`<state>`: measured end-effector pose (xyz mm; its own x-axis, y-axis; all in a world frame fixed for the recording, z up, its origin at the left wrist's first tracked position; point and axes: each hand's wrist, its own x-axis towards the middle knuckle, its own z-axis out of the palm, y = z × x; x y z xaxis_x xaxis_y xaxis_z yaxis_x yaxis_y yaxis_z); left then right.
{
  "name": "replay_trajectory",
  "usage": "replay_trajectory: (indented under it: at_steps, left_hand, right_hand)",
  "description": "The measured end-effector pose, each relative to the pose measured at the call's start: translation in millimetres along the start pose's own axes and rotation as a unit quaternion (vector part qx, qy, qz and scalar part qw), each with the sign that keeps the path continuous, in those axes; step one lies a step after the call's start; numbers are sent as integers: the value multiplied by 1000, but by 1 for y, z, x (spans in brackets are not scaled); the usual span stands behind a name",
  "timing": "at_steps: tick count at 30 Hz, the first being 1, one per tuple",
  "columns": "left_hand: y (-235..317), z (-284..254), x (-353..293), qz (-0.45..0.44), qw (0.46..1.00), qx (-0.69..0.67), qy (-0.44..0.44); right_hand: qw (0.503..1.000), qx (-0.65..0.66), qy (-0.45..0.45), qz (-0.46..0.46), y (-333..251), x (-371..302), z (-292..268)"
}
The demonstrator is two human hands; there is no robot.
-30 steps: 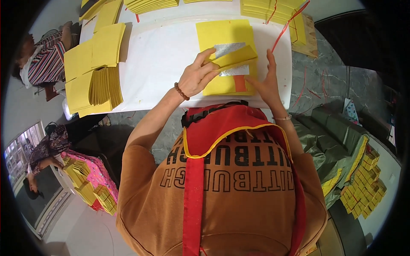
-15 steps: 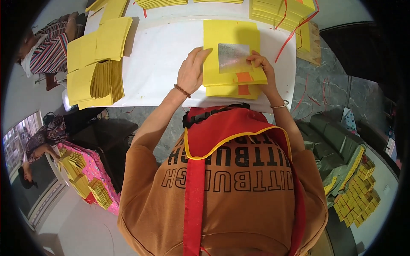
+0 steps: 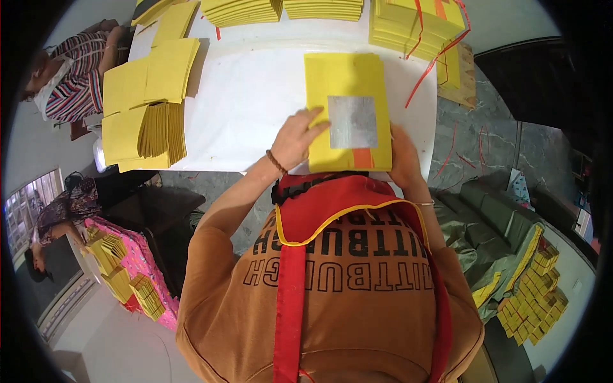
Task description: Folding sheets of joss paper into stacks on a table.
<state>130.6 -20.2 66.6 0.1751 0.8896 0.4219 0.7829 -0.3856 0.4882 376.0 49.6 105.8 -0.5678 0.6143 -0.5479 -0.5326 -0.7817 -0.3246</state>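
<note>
A stack of yellow paper sheets (image 3: 348,76) lies near the table's front edge. Its top sheet bears a silver square (image 3: 352,122) with an orange rectangle (image 3: 363,157) below it. My left hand (image 3: 294,142) is at the stack's left edge, its fingers apart, with fingertips resting over the top sheet beside the silver square. Against the right edge is my right hand (image 3: 407,159), blurred by motion, its fingers partly hidden.
Yellow paper bundles (image 3: 150,83) overlap on the table's left. More stacks (image 3: 415,25) stand along the far side, with red ties (image 3: 429,76) hanging at right. Other people sit at the left (image 3: 76,57) and lower left (image 3: 70,204). Tied bundles (image 3: 533,300) lie at lower right.
The stack's lower sheet no longer sticks out at the front; its edges line up. My right hand has left the silver square for the right edge. My left fingers reach further over the sheet.
</note>
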Motion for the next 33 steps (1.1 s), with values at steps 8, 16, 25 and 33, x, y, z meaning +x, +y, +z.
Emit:
replay_trajectory:
  at_steps: [8,16,25,33]
  left_hand:
    - [-3,-45,67,-104,976,-75,175]
    - [-43,-59,58,-281,852,-434,-87]
    - [-52,-46,28,-253,807,-530,57]
    - [-50,-32,26,-294,787,-540,41]
  right_hand:
    - [784,-608,-89,-94,-54,-27,56]
    - [357,-748,-210,-519,-43,-30,125]
    - [646,-620,-405,-188,-6,-123,162]
    - [681,-567,-425,-184,16,-110,179]
